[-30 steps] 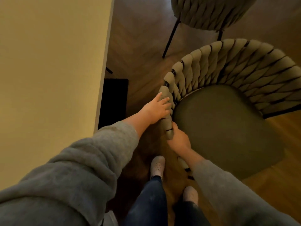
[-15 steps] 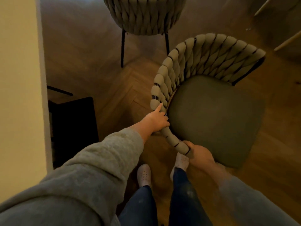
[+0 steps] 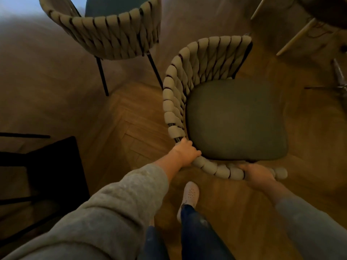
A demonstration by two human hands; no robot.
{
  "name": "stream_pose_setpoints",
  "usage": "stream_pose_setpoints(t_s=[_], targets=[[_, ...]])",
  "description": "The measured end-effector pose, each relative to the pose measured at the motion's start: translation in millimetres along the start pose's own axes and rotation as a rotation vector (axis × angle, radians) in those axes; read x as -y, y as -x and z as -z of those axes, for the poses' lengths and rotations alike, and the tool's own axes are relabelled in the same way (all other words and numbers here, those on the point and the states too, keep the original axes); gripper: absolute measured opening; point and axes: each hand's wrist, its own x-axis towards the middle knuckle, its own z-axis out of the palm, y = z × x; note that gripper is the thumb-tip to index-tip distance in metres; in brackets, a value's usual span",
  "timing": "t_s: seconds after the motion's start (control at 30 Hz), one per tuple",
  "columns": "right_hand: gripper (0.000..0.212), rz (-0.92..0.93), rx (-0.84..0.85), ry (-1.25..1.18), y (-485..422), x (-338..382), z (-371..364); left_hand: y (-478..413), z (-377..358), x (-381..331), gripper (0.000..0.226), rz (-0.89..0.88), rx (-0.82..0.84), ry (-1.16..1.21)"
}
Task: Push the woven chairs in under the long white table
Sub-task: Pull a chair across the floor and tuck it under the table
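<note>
**Item 1, near woven chair** (image 3: 236, 121). We log it centre-right on the herringbone wood floor (image 3: 131, 126), with the dark seat pad facing up. The roped backrest curves along its left and near sides. Its legs are mostly hidden under the seat and the rope.

**Item 2, left hand** (image 3: 185, 152). The fingers are curled over the backrest rim at its bend and grip it. The fingertips are hidden on the seat side. A grey sleeve (image 3: 112, 212) covers the arm.

**Item 3, right hand** (image 3: 257, 173). It is dim and blurred. We read it as wrapped over the rim just short of the rope's free end, with the fingers out of sight underneath.

**Item 4, far woven chair** (image 3: 105, 29). It sits top left, cut off by the upper edge, with its woven back towards us and two black legs showing. A narrow strip of floor separates it from the near chair.

**Item 5, dark frame** (image 3: 52, 166). It is black, cut off at the left edge, and too dark for us to identify.

**Item 6, pale legs** (image 3: 296, 38). They slant at upper right with their tops cut off. Below them is a metal piece (image 3: 339, 76) at the right edge, too blurred to name.

**Item 7, pale shoe** (image 3: 189, 194). It stands just behind the rim, between the two hands.

**Open room.** We note bare floor between the dark frame and the near chair. There is more to the right of the seat, as far as the metal piece.
</note>
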Motion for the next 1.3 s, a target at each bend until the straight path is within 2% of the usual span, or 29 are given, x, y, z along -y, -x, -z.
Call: stream_pose_setpoints(t_s=[0.13,0.23,0.3,0.4,0.47,0.57,0.63,0.73,0.87,0.97,1.13,1.3], targets=[[0.050,-0.044,0.049,0.156,-10,-47,27,-30,26,-17,0.040,-0.043,-0.015,0.117],[0.053,-0.092,0.157,0.240,-20,-56,45,-39,35,-10,0.066,-0.155,-0.010,0.228],[0.067,-0.113,0.277,0.137,-26,-47,54,-37,39,10,0.081,-0.216,0.017,0.249],[0.107,-0.077,0.475,-0.278,-37,-6,68,-32,47,60,0.095,-0.196,0.036,0.132],[0.119,-0.003,0.423,-0.453,-49,35,78,-31,54,100,0.101,-0.140,0.071,0.035],[0.119,0.062,0.174,-0.719,-75,107,94,-40,65,159,0.101,-0.125,0.097,-0.184],[0.119,0.031,0.021,-0.835,-96,147,105,-50,71,187,0.088,-0.134,0.082,-0.324],[0.113,-0.159,-0.071,-0.952,-127,188,118,-72,79,218,0.065,-0.158,0.026,-0.480],[0.079,-0.399,-0.191,-0.804,-141,208,116,-94,82,235,0.045,-0.248,-0.013,-0.562],[0.065,-0.452,-0.220,-0.788,-140,214,114,-96,76,237,0.033,-0.269,-0.086,-0.544],[0.056,-0.457,-0.244,-0.767,-119,228,103,-76,55,226,0.028,-0.244,-0.105,-0.503],[0.057,-0.405,-0.247,-0.707,-85,248,67,-33,16,201,0.033,-0.195,-0.077,-0.455]])
